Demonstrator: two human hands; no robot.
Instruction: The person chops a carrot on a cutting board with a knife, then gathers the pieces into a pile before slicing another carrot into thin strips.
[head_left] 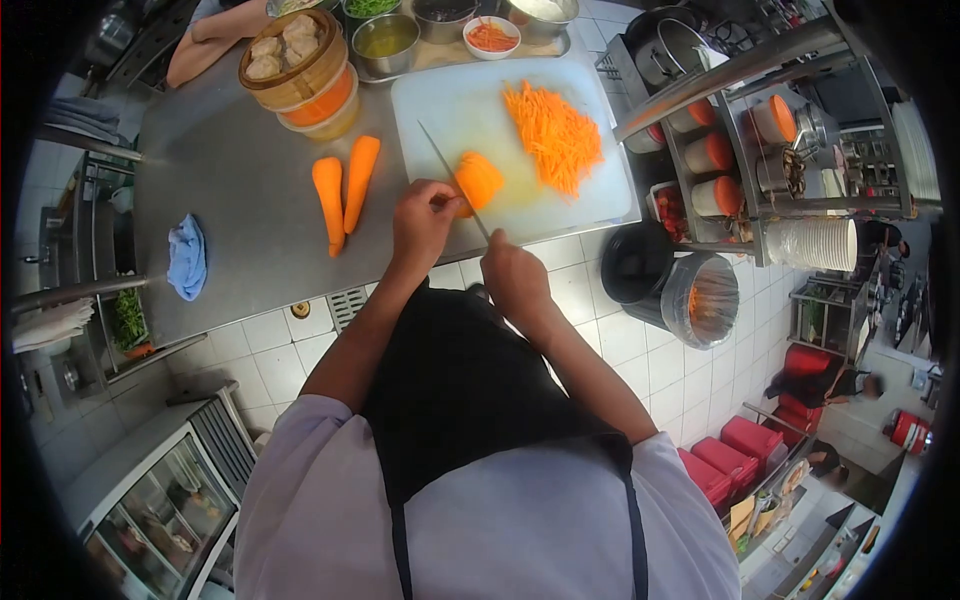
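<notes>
My right hand point(513, 268) is wrapped round the handle of a long knife point(442, 160), whose blade points up and left across the white cutting board point(420, 92). Just right of the blade lie thin carrot slices point(480, 178). My left hand point(424, 218) has its fingers bent together at the end of a carrot piece point(462, 208), left of the blade. A heap of carrot shreds point(556, 137) covers the board's right part. Two peeled carrots point(328, 190) point(361, 172) lie on the steel table left of the board.
Bamboo steamer point(290, 62) with dumplings stands behind the carrots. Metal bowls point(385, 44) and a white bowl point(491, 38) line the back. A blue cloth point(187, 258) lies left. At right are shelves point(745, 160) and a lined bin point(700, 300). Another person's arm point(205, 45) rests at the back left.
</notes>
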